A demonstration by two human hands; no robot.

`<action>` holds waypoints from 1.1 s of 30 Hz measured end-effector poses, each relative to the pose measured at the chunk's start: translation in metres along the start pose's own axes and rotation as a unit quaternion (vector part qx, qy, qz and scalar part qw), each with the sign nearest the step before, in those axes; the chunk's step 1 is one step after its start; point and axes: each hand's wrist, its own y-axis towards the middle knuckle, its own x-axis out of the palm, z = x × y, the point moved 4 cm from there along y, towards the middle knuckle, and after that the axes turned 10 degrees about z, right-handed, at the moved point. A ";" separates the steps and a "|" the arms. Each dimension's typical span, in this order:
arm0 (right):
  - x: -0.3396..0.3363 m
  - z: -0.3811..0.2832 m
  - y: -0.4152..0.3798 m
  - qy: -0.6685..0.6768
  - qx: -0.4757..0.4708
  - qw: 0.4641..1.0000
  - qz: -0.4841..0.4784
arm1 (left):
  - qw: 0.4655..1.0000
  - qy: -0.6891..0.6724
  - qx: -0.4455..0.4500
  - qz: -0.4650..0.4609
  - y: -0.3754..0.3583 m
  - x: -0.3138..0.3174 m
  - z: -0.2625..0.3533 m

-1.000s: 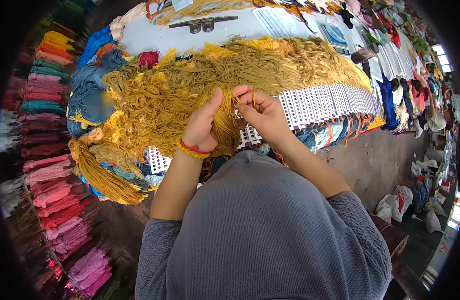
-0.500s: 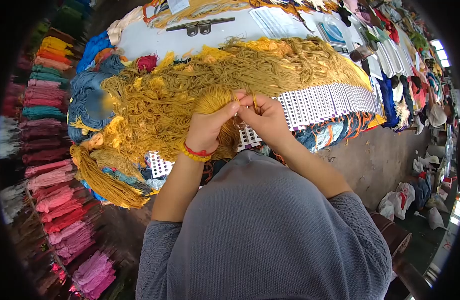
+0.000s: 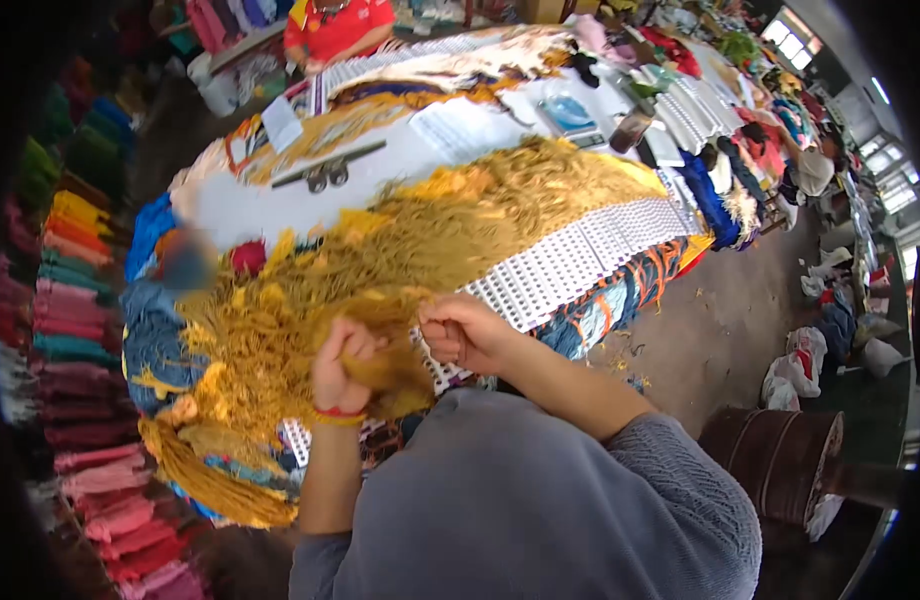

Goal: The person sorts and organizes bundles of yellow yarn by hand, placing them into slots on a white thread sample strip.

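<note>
A mustard-gold yarn skein [image 3: 405, 375], smeared by motion, hangs between my two hands above the edge of the yarn pile. My left hand [image 3: 344, 365], with a red and a yellow band at its wrist, is closed on the skein's left side. To the right, my right hand [image 3: 464, 335] is curled into a fist at the skein's upper right; the strands inside it are hidden. Under and behind both hands spreads a tangled heap of gold and olive yarn [image 3: 430, 235]. White cards with dark holes [image 3: 560, 265] run in a row beside my right hand.
A long table [image 3: 225, 210] carries a black clip-like tool [image 3: 328, 172], a blue scale [image 3: 568, 113] and a dark jar [image 3: 630, 130]. Bundled dark-blue yarn [image 3: 160, 335] lies left. Coloured skeins [image 3: 75, 305] hang at far left. A brown drum [image 3: 775, 465] stands right. A person in red [image 3: 355, 30] sits across.
My view has swung up and right, showing more of the table's far side. My hands have moved apart from their pinch together, and the skein now stretches between them.
</note>
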 end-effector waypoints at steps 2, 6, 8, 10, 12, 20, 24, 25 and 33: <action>-0.012 -0.009 0.000 0.034 0.018 0.999 -0.034 | 1.000 0.015 0.002 0.022 -0.011 -0.003 0.029; -0.043 -0.057 -0.002 0.154 -0.086 0.984 0.009 | 0.993 0.037 0.078 0.077 -0.022 -0.071 0.125; -0.058 -0.067 0.000 0.161 -0.117 0.979 0.030 | 0.969 0.043 0.201 0.140 -0.040 -0.056 0.158; -0.054 -0.060 0.004 0.064 -0.139 0.986 0.062 | 0.968 0.061 0.204 0.130 -0.041 -0.055 0.163; -0.044 -0.038 0.010 -0.013 -0.107 0.988 0.114 | 0.962 0.115 0.148 0.198 -0.036 -0.054 0.131; -0.018 0.034 0.031 -0.419 -0.129 0.893 0.106 | 0.974 0.109 -0.122 0.154 -0.024 -0.040 -0.017; -0.009 0.039 0.032 -0.416 -0.131 0.899 0.036 | 0.971 0.110 -0.171 0.129 -0.023 -0.040 -0.036; -0.011 0.039 0.031 -0.432 -0.139 0.890 0.051 | 0.971 0.111 -0.166 0.128 -0.023 -0.036 -0.034; 0.012 0.020 0.007 -0.520 -0.241 0.817 0.066 | 0.968 0.181 -0.098 0.145 -0.023 -0.012 -0.029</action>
